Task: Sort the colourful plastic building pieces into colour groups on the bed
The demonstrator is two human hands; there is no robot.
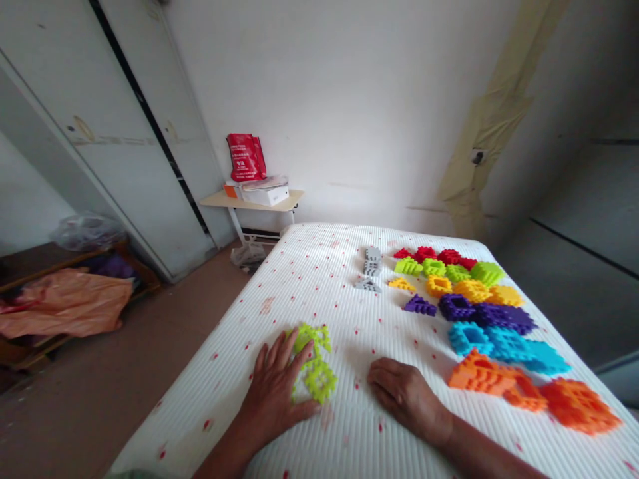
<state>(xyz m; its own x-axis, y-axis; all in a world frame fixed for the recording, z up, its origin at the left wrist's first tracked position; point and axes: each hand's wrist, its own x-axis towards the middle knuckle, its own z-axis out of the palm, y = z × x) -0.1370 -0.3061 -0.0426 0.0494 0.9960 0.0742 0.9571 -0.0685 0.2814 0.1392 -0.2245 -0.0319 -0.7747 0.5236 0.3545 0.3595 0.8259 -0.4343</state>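
Note:
My left hand point(277, 386) lies with fingers spread, partly over a few flat lime-green interlocking puzzle pieces point(320, 380), touching them and hiding part of them. The pieces have notched edges and cut-out centres. Curled into a loose fist, my right hand point(407, 392) rests on the white ribbed mattress point(344, 439) to the right of them; no object shows in it. Farther right, orange pieces point(482, 374) and light blue pieces point(504, 344) sit in stacks and rows, the orange ones closest to my right hand.
Behind these are rows of purple point(456, 307), yellow point(472, 290), green point(433, 267) and red pieces point(424, 253). Grey pieces point(372, 261) form a short column at their left. A small table point(214, 198) holding a red bag point(245, 158) stands beyond the mattress.

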